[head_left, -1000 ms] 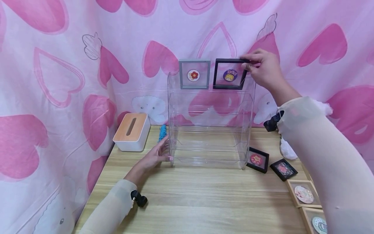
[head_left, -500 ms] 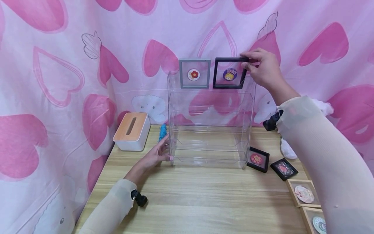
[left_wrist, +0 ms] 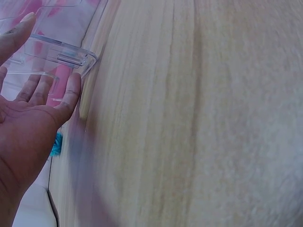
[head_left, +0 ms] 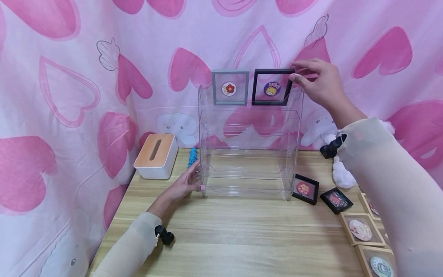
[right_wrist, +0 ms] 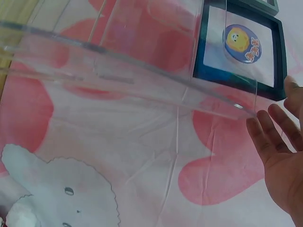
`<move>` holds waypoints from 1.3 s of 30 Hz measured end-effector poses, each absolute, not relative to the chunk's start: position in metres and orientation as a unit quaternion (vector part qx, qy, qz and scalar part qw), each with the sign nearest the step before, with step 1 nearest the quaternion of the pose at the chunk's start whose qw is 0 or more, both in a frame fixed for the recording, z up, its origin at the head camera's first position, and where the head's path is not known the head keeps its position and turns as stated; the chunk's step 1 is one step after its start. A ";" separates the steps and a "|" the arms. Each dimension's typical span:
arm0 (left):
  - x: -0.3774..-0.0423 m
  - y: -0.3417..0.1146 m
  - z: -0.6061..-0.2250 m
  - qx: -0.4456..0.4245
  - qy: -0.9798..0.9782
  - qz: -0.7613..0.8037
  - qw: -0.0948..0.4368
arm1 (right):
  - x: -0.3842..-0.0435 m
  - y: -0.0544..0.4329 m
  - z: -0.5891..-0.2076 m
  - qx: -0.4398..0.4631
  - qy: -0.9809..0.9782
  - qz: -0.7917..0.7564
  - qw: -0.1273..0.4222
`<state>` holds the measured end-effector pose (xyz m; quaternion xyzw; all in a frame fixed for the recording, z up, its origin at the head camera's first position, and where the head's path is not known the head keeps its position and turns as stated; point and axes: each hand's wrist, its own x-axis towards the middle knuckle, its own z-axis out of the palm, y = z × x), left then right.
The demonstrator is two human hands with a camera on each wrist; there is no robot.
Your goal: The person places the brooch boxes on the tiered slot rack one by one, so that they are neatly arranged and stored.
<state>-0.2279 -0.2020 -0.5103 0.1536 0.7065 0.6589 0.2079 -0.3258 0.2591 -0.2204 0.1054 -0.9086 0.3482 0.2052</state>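
A clear acrylic tiered rack [head_left: 249,154] stands upright on the wooden table. On its top tier a black square display frame [head_left: 273,71] with a purple bear badge leans upright, right of a grey display frame [head_left: 213,88] with a red flower badge. My right hand [head_left: 322,79] is at the black frame's upper right corner, its fingers extended; in the right wrist view the thumb lies close to the frame's edge, and whether it touches cannot be told. My left hand [head_left: 181,186] rests against the rack's lower left side with fingers extended, some partly hidden behind the clear panel [left_wrist: 61,45].
Two black frames [head_left: 305,189] [head_left: 336,201] lie right of the rack, with several wooden frames [head_left: 361,229] nearer the front. A tissue box [head_left: 155,156] and a blue item [head_left: 192,156] are at the left. White fluffy material [head_left: 340,173] lies behind my right arm.
My right hand has let go of the black frame's top corner and moved slightly right. The frame stays standing on the top tier. My left hand has not moved.
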 end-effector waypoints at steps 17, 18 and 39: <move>-0.228 -0.203 -0.511 0.153 0.706 0.661 0.204 | -0.298 0.308 -0.246 0.105 -0.911 0.349 0.192; -0.227 -0.203 -0.510 0.154 0.705 0.662 0.203 | -0.297 0.311 -0.248 0.104 -0.912 0.349 0.189; -0.228 -0.201 -0.510 0.164 0.705 0.660 0.201 | -0.263 0.361 -0.348 0.097 -0.941 0.307 0.104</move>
